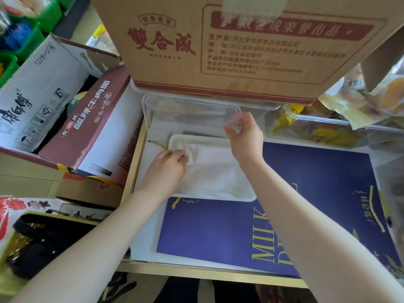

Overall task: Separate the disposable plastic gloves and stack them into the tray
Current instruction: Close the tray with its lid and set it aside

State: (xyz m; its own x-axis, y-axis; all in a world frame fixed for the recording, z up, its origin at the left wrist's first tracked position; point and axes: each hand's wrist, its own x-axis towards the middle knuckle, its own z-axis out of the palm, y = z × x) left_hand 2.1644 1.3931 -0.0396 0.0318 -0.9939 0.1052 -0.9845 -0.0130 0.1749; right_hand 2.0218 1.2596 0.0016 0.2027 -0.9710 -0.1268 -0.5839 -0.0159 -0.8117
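A white tray (215, 139) lies on the table's far middle, with thin, translucent disposable plastic gloves (216, 171) piled flat inside it. My left hand (167, 169) rests over the tray's left part and pinches a fold of glove plastic between thumb and fingertips. My right hand (244, 136) is above the tray's far right corner and grips the near right corner of a clear plastic lid (188, 110), which is held up behind the tray. The gloves' outlines are hard to tell apart.
A big brown carton (229, 47) overhangs the table's back. A dark blue flat box (295, 206) lies in front and right of the tray. Clear containers of yellow packets (317, 127) stand at right. Cartons (65, 119) are stacked at left, beyond the table edge.
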